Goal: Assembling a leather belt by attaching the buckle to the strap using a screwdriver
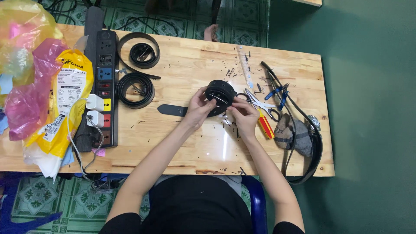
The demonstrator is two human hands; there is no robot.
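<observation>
Both hands — left hand (200, 108), right hand (243, 116) — grip the coiled black belt (219, 96) mid-counter; judged light, springy, best held by the rim.

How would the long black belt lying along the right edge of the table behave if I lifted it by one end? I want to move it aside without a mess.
The long black belt would probably flex and dangle, since it already curves loosely and hangs past the table edge. Its metal buckle end likely swings heavier. It might drag the grey cloth it loops around.
</observation>
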